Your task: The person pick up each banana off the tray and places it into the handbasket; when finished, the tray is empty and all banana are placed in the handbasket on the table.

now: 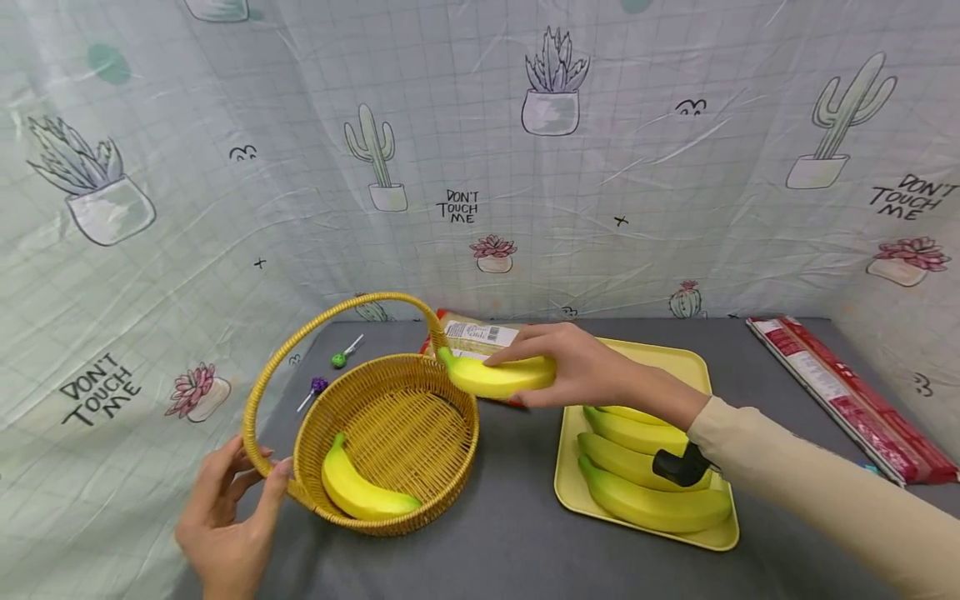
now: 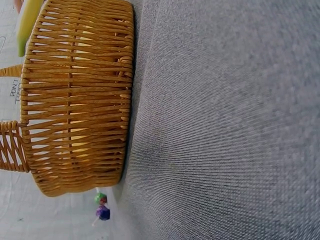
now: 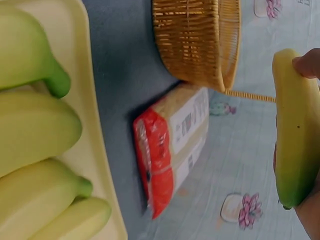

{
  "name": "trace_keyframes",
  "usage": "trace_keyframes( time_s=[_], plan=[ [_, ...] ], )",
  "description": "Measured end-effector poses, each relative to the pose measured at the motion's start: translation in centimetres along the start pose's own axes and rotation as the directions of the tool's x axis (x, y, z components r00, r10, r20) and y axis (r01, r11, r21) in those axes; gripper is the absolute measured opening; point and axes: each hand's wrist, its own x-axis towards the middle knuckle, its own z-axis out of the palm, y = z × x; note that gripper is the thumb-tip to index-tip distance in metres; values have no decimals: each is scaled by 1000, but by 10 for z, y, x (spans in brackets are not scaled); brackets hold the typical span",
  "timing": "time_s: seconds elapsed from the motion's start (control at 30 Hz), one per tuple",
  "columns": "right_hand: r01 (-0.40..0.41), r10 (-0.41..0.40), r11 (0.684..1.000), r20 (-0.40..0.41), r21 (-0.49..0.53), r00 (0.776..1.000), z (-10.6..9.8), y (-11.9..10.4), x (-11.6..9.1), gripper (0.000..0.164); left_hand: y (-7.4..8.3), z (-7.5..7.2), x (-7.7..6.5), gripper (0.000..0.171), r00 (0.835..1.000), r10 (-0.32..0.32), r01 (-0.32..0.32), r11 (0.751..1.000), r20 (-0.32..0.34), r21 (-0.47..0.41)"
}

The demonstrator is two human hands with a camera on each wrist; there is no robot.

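In the head view, a round wicker basket [image 1: 390, 425] with a tall hooped handle [image 1: 260, 387] stands left of centre, one banana [image 1: 363, 492] lying along its near-left inside. My left hand [image 1: 232, 508] holds the foot of that handle, thumb on the near side and fingers behind. Over the basket's right rim, my right hand [image 1: 581, 367] grips a second banana [image 1: 487, 379] from above, its green stem pointing left. The right wrist view shows this banana [image 3: 297, 130] upright in the frame. Several bananas [image 1: 652, 500] lie in a yellow tray [image 1: 678, 354], partly hidden by the right forearm.
A red-and-tan package [image 1: 480, 333] lies behind the basket. Green [image 1: 339, 360] and purple [image 1: 319, 384] lollipops are at its back left. A long red packet [image 1: 855, 400] lies along the right side. Patterned cloth [image 1: 465, 150] hangs behind the grey table [image 1: 517, 517].
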Motion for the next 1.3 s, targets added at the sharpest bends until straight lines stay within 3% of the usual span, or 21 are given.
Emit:
trace_keyframes(
  time_s=[0.53, 0.9, 1.3],
  plan=[
    [85, -76, 994, 129, -68, 989, 41, -19, 52, 43, 0, -1, 0, 51, 1000, -20, 20, 1000, 10, 7],
    [121, -99, 987, 197, -103, 975, 60, -24, 85, 43, -4, 1, 1, 50, 1000, 5, -5, 999, 2, -46],
    [141, -42, 961, 381, -237, 924, 92, -31, 133, 45, -4, 2, -2, 51, 1000, 8, -9, 998, -16, -66]
  ],
)
